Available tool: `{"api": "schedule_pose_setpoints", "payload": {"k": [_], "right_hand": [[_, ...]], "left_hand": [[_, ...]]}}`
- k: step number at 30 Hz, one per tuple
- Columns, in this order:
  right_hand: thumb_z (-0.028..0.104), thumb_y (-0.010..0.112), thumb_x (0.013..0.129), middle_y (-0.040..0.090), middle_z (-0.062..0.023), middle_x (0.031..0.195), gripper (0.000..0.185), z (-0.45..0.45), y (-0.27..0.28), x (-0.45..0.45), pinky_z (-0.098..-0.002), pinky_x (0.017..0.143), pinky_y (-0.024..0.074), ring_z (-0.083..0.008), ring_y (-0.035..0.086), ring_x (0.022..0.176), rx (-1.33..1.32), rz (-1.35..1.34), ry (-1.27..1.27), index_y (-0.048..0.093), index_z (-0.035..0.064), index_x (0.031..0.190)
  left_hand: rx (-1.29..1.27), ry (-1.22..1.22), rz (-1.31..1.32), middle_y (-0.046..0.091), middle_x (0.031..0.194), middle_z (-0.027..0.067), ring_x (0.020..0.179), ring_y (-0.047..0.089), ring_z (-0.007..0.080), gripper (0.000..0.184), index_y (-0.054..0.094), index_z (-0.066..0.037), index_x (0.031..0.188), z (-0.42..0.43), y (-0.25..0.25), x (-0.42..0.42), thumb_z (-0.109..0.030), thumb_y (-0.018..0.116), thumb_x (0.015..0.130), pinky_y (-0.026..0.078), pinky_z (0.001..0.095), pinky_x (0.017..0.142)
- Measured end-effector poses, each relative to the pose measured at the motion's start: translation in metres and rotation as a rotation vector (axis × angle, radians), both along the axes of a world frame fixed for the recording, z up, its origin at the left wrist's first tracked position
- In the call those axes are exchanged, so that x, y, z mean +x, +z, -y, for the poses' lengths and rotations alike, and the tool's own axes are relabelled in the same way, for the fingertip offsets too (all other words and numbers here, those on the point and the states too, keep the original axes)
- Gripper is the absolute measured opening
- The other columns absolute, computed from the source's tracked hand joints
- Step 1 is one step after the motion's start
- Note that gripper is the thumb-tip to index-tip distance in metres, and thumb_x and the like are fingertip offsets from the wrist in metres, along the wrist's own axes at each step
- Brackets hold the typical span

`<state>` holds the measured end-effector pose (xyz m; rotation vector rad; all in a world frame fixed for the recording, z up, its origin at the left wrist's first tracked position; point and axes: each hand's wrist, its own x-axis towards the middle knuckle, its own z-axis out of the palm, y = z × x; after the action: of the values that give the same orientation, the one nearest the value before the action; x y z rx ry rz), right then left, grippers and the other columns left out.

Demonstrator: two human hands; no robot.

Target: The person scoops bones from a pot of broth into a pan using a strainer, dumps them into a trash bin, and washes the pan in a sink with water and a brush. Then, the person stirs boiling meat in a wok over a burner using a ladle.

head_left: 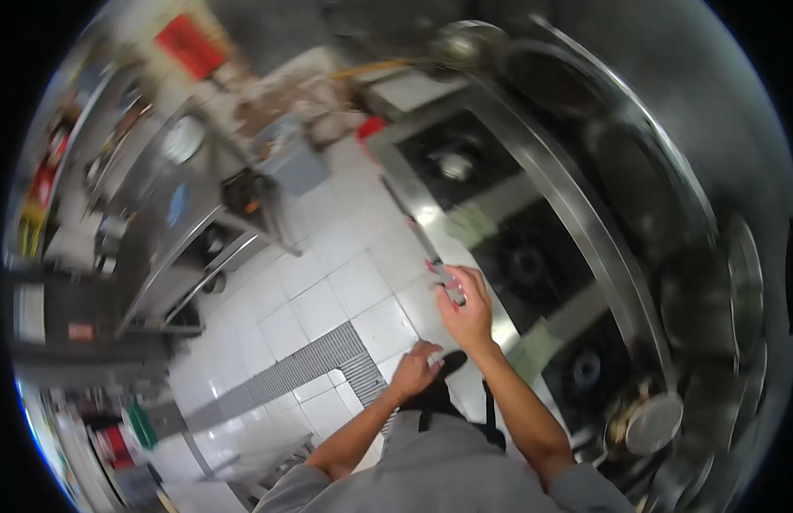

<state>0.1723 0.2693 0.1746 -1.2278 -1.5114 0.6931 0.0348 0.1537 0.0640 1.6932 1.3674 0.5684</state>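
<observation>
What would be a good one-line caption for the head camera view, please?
Kitchen, head view: right hand holding a small red-and-grey object by a stove, left hand above tiled floor.

Single cam on the person's head, looking fwd & steeply down thru a v. wide round lens w/ dark edges & a tilted horizon. Nearest, at btm ctr, is the grey shirt [448,466], w/ left hand [416,369] & right hand [467,318] abt arm's reach off. View takes in tile floor [362,282] mid, stove [542,162] close on right, steel table [161,227] farther left.
</observation>
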Motion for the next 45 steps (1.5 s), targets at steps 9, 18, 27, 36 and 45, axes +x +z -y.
{"api": "schedule_pose_setpoints", "payload": {"k": [9, 18, 27, 36, 45], "right_hand": [[0.012, 0.072, 0.079, 0.062, -0.0107, 0.097, 0.037, 0.210, 0.084, 0.220, -0.0306, 0.068, 0.0498, -0.0198, 0.061, 0.074, -0.163, 0.313, -0.826, 0.060, 0.0064, 0.113], [0.038, 0.068, 0.083, 0.065, -0.0137, 0.076, 0.039, 0.484, 0.009, 0.268, -0.0369, 0.064, 0.0493, -0.0292, 0.063, 0.066, -0.845, 0.192, -1.566, 0.066, 0.0018, 0.096], [0.045, 0.055, 0.094, 0.064, -0.0057, 0.077, 0.041, 0.472, -0.083, 0.269, -0.0265, 0.052, 0.0435, -0.0115, 0.052, 0.054, -0.400, -1.374, -0.873, 0.056, 0.0076, 0.109], [0.031, 0.049, 0.096, 0.058, -0.0235, 0.066, 0.026, 0.534, -0.023, 0.266, -0.0533, 0.058, 0.0436, -0.0459, 0.057, 0.065, -0.688, 0.081, -1.411, 0.052, 0.0052, 0.095], [0.036, 0.050, 0.097, 0.053, -0.0135, 0.057, 0.033, 0.538, 0.009, 0.264, -0.0405, 0.051, 0.0427, -0.0279, 0.057, 0.053, -0.403, -0.219, -1.240, 0.050, 0.0033, 0.105]], "left_hand": [[-0.160, -0.478, 0.155, 0.061, 0.091, 0.0054, 0.068, 0.055, 0.0133, 0.025, 0.062, -0.006, 0.110, -0.031, 0.054, 0.092, -0.009, 0.065, 0.085, 0.045, 0.0272, 0.057], [-0.349, -0.968, 0.327, 0.062, 0.094, 0.0056, 0.070, 0.053, 0.0099, 0.031, 0.059, -0.007, 0.113, 0.048, 0.059, 0.231, -0.013, 0.069, 0.085, 0.045, 0.0243, 0.063], [-1.078, -0.823, 0.198, 0.064, 0.094, 0.0092, 0.075, 0.064, 0.0192, 0.056, 0.041, -0.005, 0.131, 0.138, -0.003, 0.339, -0.025, 0.069, 0.087, 0.051, 0.0317, 0.071], [-1.226, -0.687, 0.067, 0.051, 0.064, -0.0001, 0.047, 0.047, 0.0122, 0.018, 0.055, -0.012, 0.091, 0.173, 0.025, 0.363, -0.022, 0.069, 0.087, 0.039, 0.0262, 0.043], [-1.013, -0.705, 0.114, 0.040, 0.053, -0.0027, 0.038, 0.039, 0.0095, 0.021, 0.048, -0.011, 0.085, 0.197, 0.017, 0.364, -0.015, 0.069, 0.086, 0.033, 0.0264, 0.036]]}}
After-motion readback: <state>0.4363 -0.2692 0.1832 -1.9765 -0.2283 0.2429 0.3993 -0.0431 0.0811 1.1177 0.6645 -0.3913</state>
